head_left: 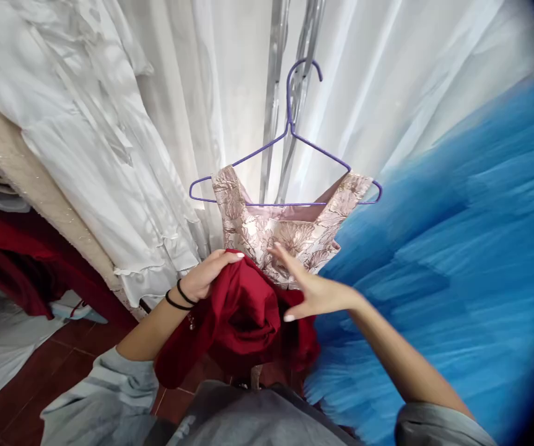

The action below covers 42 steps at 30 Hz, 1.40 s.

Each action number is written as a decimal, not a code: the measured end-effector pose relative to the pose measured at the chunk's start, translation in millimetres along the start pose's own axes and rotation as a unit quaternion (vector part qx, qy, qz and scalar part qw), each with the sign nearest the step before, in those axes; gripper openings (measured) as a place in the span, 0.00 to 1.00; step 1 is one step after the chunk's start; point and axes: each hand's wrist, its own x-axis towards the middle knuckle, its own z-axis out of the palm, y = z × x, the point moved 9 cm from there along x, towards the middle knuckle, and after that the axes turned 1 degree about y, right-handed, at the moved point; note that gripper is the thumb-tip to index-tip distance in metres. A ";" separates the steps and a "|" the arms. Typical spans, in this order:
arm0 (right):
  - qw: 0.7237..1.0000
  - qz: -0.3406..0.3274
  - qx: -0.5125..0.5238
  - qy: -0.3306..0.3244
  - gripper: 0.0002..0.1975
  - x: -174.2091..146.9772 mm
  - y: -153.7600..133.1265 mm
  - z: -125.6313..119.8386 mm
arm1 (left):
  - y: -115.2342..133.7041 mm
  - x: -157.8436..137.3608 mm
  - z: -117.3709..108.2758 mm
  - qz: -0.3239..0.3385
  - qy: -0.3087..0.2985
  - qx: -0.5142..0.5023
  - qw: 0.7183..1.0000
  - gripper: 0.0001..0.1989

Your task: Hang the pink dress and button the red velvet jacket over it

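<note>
A bundle of dark red fabric hangs in front of me, its upper edge pinched in my left hand, thumb on top. My right hand is just to the right of it, fingers spread and thumb apart, with nothing in its grasp. Behind both hands is a pink and cream floral bodice with wide straps. Those straps sit on a purple hanger, whose hook is up by a shiny vertical strip. Where the red fabric meets the bodice is partly covered by my hands.
White garments hang on the left beside a beige sparkly cloth and other dark red clothing. A big blue tulle skirt fills the right side. White curtains hang behind, and reddish floor tiles show below.
</note>
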 end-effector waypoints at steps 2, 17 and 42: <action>0.996 -0.031 0.088 0.000 0.65 41.4 -1.0 40.5 | 0.6 -8.6 10.6 -0.016 -0.044 -0.019 0.999 0.16; 0.916 -0.273 -0.166 0.243 0.15 237.7 -202.4 -17.0 | 140.5 -176.6 -160.6 0.255 0.517 0.412 0.705 0.22; 0.851 0.021 -0.499 0.163 0.20 218.8 -180.2 -240.8 | 166.2 -30.1 34.0 0.406 0.283 0.447 0.745 0.09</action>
